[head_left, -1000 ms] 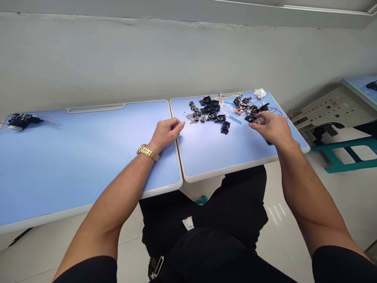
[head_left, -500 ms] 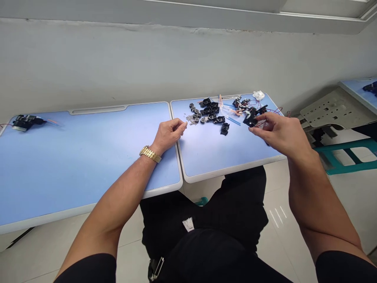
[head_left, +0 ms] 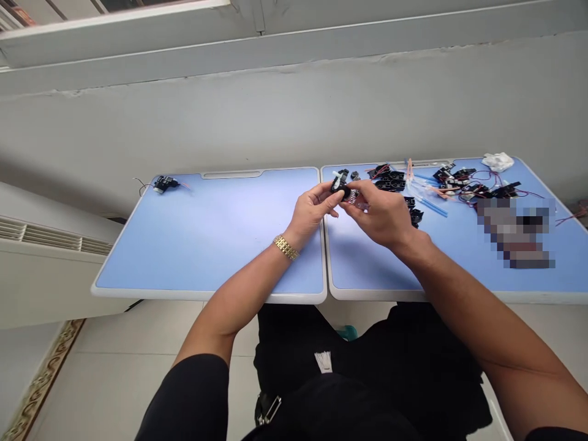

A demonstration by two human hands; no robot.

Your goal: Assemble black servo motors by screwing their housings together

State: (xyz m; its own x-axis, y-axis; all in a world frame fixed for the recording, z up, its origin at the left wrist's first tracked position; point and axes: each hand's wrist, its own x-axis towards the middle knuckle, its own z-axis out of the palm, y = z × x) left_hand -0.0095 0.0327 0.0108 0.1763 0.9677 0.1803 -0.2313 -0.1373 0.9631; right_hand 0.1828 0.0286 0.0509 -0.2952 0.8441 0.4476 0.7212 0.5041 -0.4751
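Both hands meet above the seam between two blue tables. My left hand (head_left: 312, 211) pinches a small black part with a white piece (head_left: 340, 182), held up off the surface. From the right, the fingers of my right hand (head_left: 379, 211) close on the same part. Small metal pieces (head_left: 353, 196) lie behind the fingers, partly hidden. Black housings (head_left: 390, 179) lie just beyond my right hand. A black assembly with wires (head_left: 165, 183) sits at the far left corner of the left table.
Black parts with dark red wires (head_left: 459, 180) lie on the right table (head_left: 367, 269). Nearer are blue and orange strips (head_left: 432, 204). A crumpled white wad (head_left: 498, 162) lies at the back edge. The wall runs behind both tables; a pixelated patch covers the right side.
My right hand has come left from the wired parts with a black part and now meets my left hand, which has closed on it. The view has turned left.
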